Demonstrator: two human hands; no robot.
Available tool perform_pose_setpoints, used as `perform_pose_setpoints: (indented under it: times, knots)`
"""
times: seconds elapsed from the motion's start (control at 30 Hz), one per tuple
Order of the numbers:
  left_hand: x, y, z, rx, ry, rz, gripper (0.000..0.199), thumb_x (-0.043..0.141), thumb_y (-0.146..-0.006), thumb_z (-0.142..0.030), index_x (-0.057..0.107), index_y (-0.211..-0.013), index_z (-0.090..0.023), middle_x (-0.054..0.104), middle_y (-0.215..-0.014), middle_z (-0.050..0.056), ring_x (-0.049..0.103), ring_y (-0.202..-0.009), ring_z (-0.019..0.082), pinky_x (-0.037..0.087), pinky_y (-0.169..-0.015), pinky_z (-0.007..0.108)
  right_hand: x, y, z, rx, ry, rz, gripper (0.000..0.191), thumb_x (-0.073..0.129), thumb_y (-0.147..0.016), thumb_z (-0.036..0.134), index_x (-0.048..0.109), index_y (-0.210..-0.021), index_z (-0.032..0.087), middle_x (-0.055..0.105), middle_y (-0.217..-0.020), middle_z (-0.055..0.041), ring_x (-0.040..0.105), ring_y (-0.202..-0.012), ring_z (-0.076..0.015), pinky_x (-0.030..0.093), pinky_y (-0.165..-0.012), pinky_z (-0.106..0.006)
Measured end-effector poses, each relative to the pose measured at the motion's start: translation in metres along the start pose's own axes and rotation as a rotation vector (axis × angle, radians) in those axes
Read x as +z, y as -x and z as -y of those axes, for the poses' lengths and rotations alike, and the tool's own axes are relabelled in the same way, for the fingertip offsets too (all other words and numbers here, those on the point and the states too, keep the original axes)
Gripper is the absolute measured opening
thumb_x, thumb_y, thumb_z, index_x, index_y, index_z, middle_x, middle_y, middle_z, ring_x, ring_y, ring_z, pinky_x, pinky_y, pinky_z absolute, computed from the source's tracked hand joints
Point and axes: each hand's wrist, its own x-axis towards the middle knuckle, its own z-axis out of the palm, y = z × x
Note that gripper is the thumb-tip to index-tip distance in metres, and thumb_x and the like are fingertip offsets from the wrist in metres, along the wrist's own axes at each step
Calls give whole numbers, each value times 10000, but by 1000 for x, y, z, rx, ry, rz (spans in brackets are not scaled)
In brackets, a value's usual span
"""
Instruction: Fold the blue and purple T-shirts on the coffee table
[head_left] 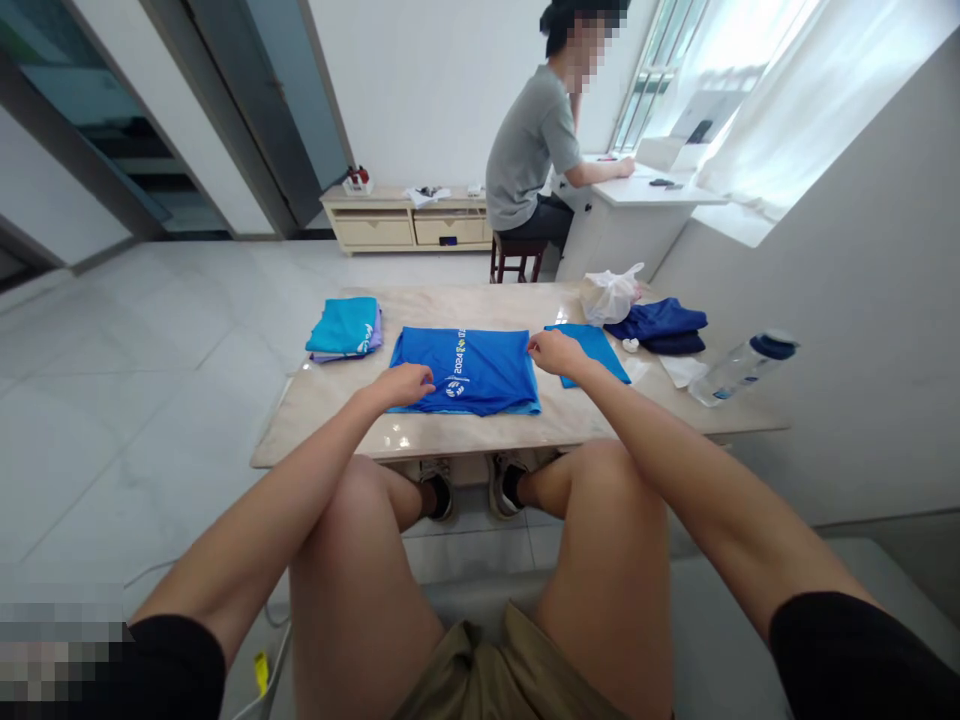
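Note:
A blue T-shirt (491, 365) with white and yellow print lies folded into a rectangle on the marble-look table (337, 425). My left hand (407, 386) is over its left side, fingers bent and thumb slightly apart, with nothing visible between them. At the shirt's upper right edge, my right hand (559, 354) has its fingers pinched together on the cloth. A flat, lighter blue folded cloth (596, 352) lies just right of the shirt, partly beneath my right hand and wrist.
Folded teal and lilac clothes (343, 327) are at the left. To the right are a plastic bag (611, 293), dark blue clothing (660, 325) and a water bottle (742, 368). Beyond the table, a person (532, 150) sits at a white desk (649, 190), near a low cabinet (375, 232).

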Motion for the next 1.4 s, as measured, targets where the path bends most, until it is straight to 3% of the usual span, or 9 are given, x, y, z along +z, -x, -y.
perform_pose_setpoints:
  times: [0.13, 0.47, 0.6, 0.73, 0.8, 0.93, 1.07, 1.23, 1.4]
  knots:
    - [28, -20, 11, -25, -48, -37, 456, 546, -1076, -399, 738, -1447, -216, 751, -1490, 181, 705, -1376, 370, 568, -1118, 463, 38, -32, -5, 129, -43, 11, 310, 639, -1029, 260, 868, -1230, 201, 826, -1293, -200, 800, -1172, -359, 639, -957, -424]
    - [102, -71, 89, -115, 26, -162, 772, 298, -1161, -533, 327, -1791, -89, 350, -1860, 190, 319, -1738, 367, 262, -1422, 560, 115, -143, -44, 420, -130, 56, 471, 575, -1125, 517, 799, -1264, 127, 780, -1333, -275, 755, -1278, -401, 611, -1026, -477]
    - [115, -72, 89, -118, 50, -188, 794, 281, -1155, -556, 281, -1817, -117, 295, -1883, 173, 247, -1766, 363, 191, -1441, 608, 119, -166, -55, 451, -154, -190, 490, 487, -1155, 439, 702, -1458, 120, 727, -1446, -275, 670, -1389, -414, 557, -1131, -546]
    - [123, -70, 80, -34, 35, -278, 800, 310, -1149, -554, 228, -1838, -157, 232, -1908, 132, 171, -1788, 333, 107, -1461, 588, 138, -127, -37, 109, -86, -395, 640, 444, -1155, 457, 530, -1657, 70, 545, -1681, -305, 477, -1590, -457, 412, -1276, -670]
    - [126, -68, 79, -13, 37, -249, 795, 309, -1148, -548, 230, -1840, -165, 236, -1909, 116, 160, -1791, 321, 106, -1464, 569, 158, -88, -17, -114, -55, -326, 645, 413, -1164, 455, 491, -1717, 131, 433, -1802, -226, 359, -1692, -417, 304, -1362, -662]
    - [122, -60, 82, -76, 1, -151, 760, 302, -1145, -514, 304, -1820, -166, 268, -1898, 127, 190, -1783, 342, 135, -1452, 603, 186, -26, 14, -107, -77, -112, 660, 424, -1164, 451, 445, -1756, 161, 387, -1841, -182, 317, -1733, -377, 284, -1390, -642]
    - [94, -49, 74, -150, -96, -172, 718, 417, -1094, -397, 421, -1751, -107, 359, -1847, 230, 332, -1720, 411, 265, -1399, 649, 140, -12, -6, -273, -128, 28, 524, 409, -1177, 377, 646, -1588, 157, 620, -1672, -180, 534, -1603, -309, 419, -1345, -509]
    - [65, -38, 53, -56, -84, -59, 506, 570, -1021, -435, 697, -1457, -210, 685, -1531, 195, 683, -1381, 367, 590, -1097, 454, 64, 16, -70, -192, -16, -28, 358, 523, -1128, 272, 783, -1327, 128, 780, -1367, -209, 695, -1341, -363, 524, -1209, -511]
    - [62, -35, 58, -323, 59, 40, 402, 717, -952, -489, 783, -1249, -226, 810, -1339, 174, 765, -1245, 379, 601, -973, 387, 77, 63, -73, -185, -76, -50, 283, 556, -1109, 184, 795, -1260, 157, 806, -1267, -167, 727, -1249, -312, 553, -1120, -428]
